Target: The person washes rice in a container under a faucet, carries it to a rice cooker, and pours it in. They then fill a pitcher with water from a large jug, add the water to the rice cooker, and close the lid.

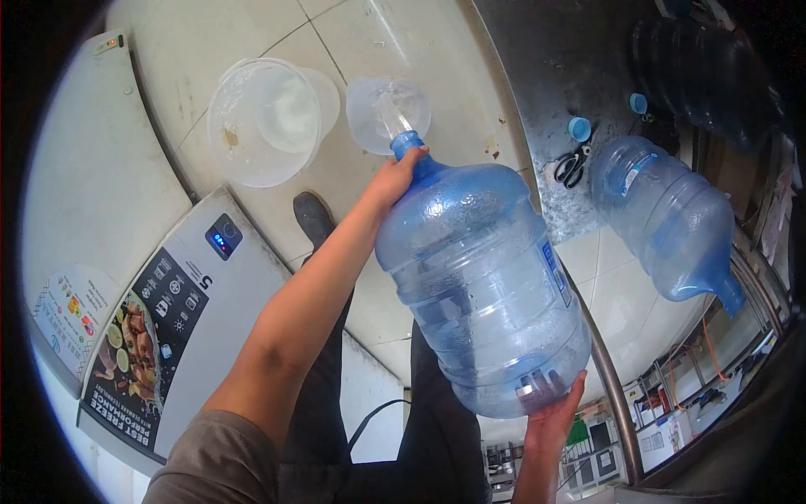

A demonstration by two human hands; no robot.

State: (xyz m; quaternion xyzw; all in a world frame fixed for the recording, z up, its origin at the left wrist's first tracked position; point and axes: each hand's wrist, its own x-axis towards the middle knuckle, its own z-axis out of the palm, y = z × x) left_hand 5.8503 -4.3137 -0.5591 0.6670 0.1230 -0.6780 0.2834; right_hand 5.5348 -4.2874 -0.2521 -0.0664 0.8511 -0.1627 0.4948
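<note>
A large blue-tinted water jug (487, 277) lies tilted across my two hands, its neck pointing away from me and its base toward me. My left hand (405, 175) is closed around the jug's neck. At the base end my right hand (554, 416) supports the bottom, with its fingers against the underside. The jug's mouth has no cap. A clear streak that looks like water runs from the mouth over a translucent white container (365, 118) on the floor. Beside that stands a wide translucent bucket (228, 155) with a brownish stain inside.
A second blue jug (663, 214) lies at the right by a metal table (558, 71). Two blue caps (579, 128) and black scissors (571, 168) are on the table. White freezers (227, 277) stand at my left. A metal rail (613, 386) runs at lower right.
</note>
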